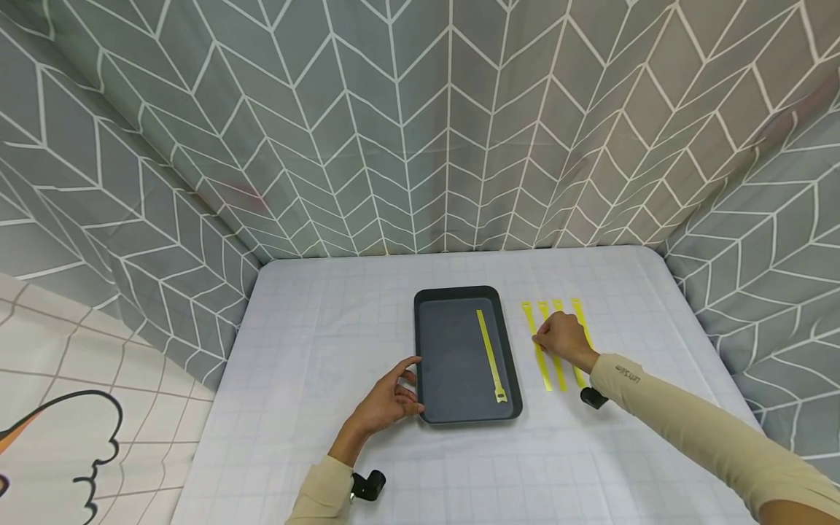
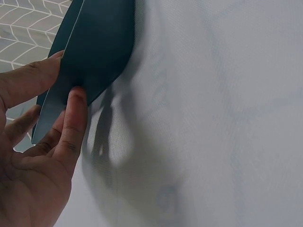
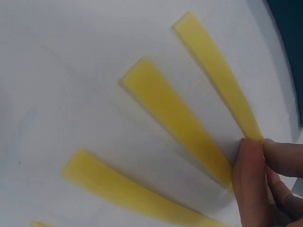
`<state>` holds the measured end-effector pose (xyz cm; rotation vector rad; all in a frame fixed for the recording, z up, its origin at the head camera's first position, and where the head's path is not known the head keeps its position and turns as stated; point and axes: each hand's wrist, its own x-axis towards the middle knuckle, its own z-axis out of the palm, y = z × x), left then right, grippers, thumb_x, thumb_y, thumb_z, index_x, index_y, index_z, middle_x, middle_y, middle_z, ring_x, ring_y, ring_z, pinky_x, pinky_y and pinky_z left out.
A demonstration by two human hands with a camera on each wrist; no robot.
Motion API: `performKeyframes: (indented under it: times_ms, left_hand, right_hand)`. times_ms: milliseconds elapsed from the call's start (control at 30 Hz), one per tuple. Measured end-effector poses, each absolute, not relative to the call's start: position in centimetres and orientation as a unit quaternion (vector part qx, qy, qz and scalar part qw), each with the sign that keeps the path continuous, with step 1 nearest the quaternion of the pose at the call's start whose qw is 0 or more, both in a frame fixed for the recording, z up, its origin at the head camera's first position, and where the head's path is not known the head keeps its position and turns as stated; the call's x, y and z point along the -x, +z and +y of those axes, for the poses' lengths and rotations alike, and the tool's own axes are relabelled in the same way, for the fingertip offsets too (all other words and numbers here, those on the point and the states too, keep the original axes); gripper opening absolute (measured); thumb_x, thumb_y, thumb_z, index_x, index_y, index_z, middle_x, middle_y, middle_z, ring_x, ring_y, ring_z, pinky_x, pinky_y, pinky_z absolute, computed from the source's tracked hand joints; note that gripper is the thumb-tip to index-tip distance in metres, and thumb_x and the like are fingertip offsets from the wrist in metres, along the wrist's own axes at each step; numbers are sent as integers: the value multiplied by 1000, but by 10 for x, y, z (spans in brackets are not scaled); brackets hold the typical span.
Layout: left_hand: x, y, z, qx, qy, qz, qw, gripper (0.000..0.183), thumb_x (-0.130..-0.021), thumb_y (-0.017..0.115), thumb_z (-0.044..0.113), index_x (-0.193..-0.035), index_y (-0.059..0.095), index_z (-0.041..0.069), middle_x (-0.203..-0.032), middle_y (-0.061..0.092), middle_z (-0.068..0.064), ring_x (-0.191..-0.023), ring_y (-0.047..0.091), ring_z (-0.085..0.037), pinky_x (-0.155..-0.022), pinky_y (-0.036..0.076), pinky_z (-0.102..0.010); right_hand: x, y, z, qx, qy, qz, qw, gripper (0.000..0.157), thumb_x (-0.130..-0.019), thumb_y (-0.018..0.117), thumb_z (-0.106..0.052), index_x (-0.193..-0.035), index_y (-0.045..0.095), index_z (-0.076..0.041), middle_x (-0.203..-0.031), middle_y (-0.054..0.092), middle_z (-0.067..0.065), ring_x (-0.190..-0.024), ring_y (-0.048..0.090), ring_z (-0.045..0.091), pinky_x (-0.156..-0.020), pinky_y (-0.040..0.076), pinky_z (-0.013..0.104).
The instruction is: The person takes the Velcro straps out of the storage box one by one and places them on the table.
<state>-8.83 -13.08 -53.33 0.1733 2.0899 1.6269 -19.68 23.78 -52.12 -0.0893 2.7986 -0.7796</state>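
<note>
A yellow hook-and-loop cable tie [image 1: 488, 350] with a slotted end lies lengthwise in a dark grey tray [image 1: 453, 364]. My left hand [image 1: 386, 399] holds the tray by its left side, fingertips at the rim and outer wall; in the left wrist view the fingers [image 2: 72, 127] press the wall. To the tray's right, my right hand [image 1: 566, 339] pinches the leftmost of several like ties on the cloth, between thumb and finger. In the right wrist view that pinched tie [image 3: 222, 82] runs out from the fingertips, its middle partly hidden by them.
More yellow ties [image 3: 175, 113] lie side by side under and beside my right hand. White cloth covers the table [image 1: 341, 313]. Patterned grey curtains [image 1: 420, 146] hang behind it and at both sides. Each wrist carries a small black camera [image 1: 369, 485].
</note>
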Motion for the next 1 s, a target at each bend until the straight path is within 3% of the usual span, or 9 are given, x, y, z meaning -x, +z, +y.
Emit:
performKeyframes:
  times_ms: [200, 467, 600, 800, 1000]
  left_hand:
    - [88, -534, -131, -64, 598, 762, 240, 89, -80, 76, -11, -155, 33, 11, -126, 48, -24, -89, 62, -20, -71, 53, -23]
    - [88, -534, -132, -64, 601, 760, 240, 89, -80, 76, -10, -155, 33, 10, -126, 48, -24, -89, 61, -20, -70, 53, -23]
    - [88, -534, -131, -65, 603, 758, 240, 89, -80, 76, -11, -155, 32, 10, -126, 47, -25, -89, 61, -20, -70, 53, -23]
    - [88, -534, -132, -67, 599, 761, 240, 89, -80, 76, -11, -155, 32, 10, -125, 48, -24, -89, 61, -20, -71, 53, -23]
    - [88, -534, -132, -68, 600, 760, 241, 89, -81, 76, -10, -155, 32, 9, -125, 48, -24, -89, 61, -19, -71, 53, -23]
  right_hand:
    - [200, -519, 238, 29, -272, 956, 107, 19, -88, 74, -14, -81, 75, 3, -60, 66, 3, -56, 58, 14, -54, 47, 28]
    - [206, -511, 238, 63, -288, 953, 65, 18, -85, 75, -14, -90, 70, 2, -84, 73, 18, -70, 67, 23, -59, 51, 33]
    - [208, -509, 237, 77, -299, 949, 66, 19, -85, 75, -13, -95, 69, 2, -88, 74, 19, -74, 69, 27, -60, 51, 32]
    - [213, -509, 235, 143, -343, 927, 51, 23, -86, 76, -6, -104, 68, 6, -99, 72, 21, -88, 72, 35, -73, 58, 43]
    - [217, -506, 225, 224, -378, 895, 81, 33, -87, 76, -4, -117, 65, 4, -113, 69, 20, -102, 68, 38, -85, 57, 49]
